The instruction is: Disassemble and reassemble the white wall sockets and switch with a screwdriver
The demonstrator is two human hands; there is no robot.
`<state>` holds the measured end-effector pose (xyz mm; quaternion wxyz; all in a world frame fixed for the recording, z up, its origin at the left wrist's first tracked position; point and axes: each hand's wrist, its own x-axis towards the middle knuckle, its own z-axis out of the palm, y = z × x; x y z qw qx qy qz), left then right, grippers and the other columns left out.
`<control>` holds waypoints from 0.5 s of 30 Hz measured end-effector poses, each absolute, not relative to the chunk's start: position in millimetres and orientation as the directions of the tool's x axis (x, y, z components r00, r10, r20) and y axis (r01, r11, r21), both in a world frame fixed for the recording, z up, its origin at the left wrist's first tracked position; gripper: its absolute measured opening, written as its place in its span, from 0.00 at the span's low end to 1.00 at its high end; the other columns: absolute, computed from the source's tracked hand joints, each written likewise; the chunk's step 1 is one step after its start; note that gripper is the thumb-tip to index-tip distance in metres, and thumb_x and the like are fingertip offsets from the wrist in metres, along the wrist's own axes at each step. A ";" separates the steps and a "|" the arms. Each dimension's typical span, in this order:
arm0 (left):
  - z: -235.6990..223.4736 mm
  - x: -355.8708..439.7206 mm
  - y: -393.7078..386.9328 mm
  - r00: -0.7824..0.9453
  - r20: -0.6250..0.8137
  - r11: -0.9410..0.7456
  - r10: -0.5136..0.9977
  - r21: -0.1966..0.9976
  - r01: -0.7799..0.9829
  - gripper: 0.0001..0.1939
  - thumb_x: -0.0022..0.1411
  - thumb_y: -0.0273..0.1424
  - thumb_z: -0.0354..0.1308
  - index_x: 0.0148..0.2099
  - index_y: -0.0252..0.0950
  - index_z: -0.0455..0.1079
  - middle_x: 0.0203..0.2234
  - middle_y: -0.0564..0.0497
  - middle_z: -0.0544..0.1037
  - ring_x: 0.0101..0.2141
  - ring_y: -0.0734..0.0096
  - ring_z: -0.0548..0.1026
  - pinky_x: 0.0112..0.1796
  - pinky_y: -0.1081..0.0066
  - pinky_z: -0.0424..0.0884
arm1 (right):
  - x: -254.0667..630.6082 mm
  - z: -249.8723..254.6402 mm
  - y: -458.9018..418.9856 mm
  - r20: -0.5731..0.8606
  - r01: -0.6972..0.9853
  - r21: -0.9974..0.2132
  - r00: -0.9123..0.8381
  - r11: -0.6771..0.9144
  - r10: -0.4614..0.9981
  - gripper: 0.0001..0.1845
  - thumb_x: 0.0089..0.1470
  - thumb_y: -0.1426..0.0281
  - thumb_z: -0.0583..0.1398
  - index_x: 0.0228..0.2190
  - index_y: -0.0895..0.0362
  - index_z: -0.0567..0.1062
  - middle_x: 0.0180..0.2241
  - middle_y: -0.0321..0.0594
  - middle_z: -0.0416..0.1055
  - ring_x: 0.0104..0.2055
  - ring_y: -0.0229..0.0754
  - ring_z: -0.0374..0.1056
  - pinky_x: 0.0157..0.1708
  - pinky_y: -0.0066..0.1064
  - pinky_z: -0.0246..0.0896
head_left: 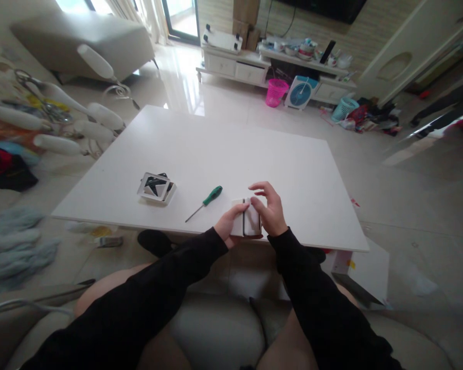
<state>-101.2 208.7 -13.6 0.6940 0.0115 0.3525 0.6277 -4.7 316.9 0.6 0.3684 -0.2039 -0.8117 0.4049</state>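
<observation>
My left hand (231, 222) holds a small, flat white box-like piece (252, 222) at the table's near edge, the thumb on its top face and the other fingers underneath. A dark strip runs across the piece; its exact kind is not clear. At its right side my right hand (269, 208) is open, fingers apart and curved, with the thumb over or on the white face; whether it touches is hard to tell. To the left lies a screwdriver (213, 195) with a green handle, its shaft pointing toward me.
Farther left on the white table (231, 149) sit a white frame (153, 191) and shallow tray with dark and light pieces inside. A chandelier-like fixture (94, 121) rises beside the left edge. Beyond stand a pink basket (277, 92) and a blue fan (301, 93).
</observation>
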 end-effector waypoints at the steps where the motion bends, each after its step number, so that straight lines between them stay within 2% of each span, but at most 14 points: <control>1: -10.8 -106.4 209.3 -0.057 -0.473 0.199 0.879 0.473 -0.858 0.22 0.57 0.43 0.66 0.49 0.35 0.72 0.34 0.46 0.81 0.32 0.58 0.81 0.35 0.57 0.81 | 0.4 3.4 318.9 0.422 -0.011 -0.789 -0.735 0.614 0.530 0.23 0.56 0.53 0.66 0.47 0.53 0.73 0.49 0.45 0.74 0.53 0.49 0.71 0.51 0.43 0.69; 3: -6.2 -116.5 210.3 -0.122 -0.453 0.147 0.883 0.514 -0.845 0.20 0.58 0.43 0.65 0.47 0.35 0.73 0.32 0.46 0.80 0.31 0.61 0.80 0.32 0.62 0.79 | 10.1 6.1 321.9 0.395 -0.054 -0.754 -0.834 0.655 0.386 0.40 0.47 0.55 0.73 0.57 0.53 0.69 0.57 0.51 0.70 0.60 0.54 0.68 0.57 0.49 0.68; 5: -3.3 -124.2 211.1 -0.122 -0.452 0.156 0.883 0.529 -0.834 0.20 0.59 0.42 0.65 0.47 0.34 0.73 0.31 0.46 0.79 0.30 0.61 0.80 0.28 0.66 0.78 | 16.5 5.8 323.0 0.381 -0.057 -0.724 -0.864 0.688 0.329 0.46 0.45 0.60 0.75 0.62 0.53 0.65 0.59 0.54 0.68 0.62 0.56 0.67 0.59 0.52 0.67; 9: -1.9 -129.4 212.5 -0.099 -0.475 0.196 0.874 0.532 -0.823 0.21 0.60 0.44 0.64 0.48 0.35 0.73 0.30 0.48 0.78 0.27 0.63 0.79 0.24 0.67 0.76 | 18.6 3.8 322.6 0.422 -0.068 -0.667 -0.855 0.742 0.301 0.45 0.46 0.64 0.74 0.62 0.53 0.66 0.58 0.53 0.69 0.61 0.56 0.67 0.60 0.54 0.66; 15: -3.4 -127.0 213.9 -0.100 -0.480 0.191 0.872 0.520 -0.833 0.24 0.62 0.51 0.63 0.45 0.35 0.73 0.30 0.46 0.78 0.27 0.63 0.79 0.23 0.68 0.75 | 15.8 1.0 324.1 0.398 -0.040 -0.684 -0.857 0.728 0.327 0.48 0.40 0.54 0.77 0.59 0.53 0.68 0.55 0.51 0.72 0.57 0.56 0.69 0.58 0.54 0.69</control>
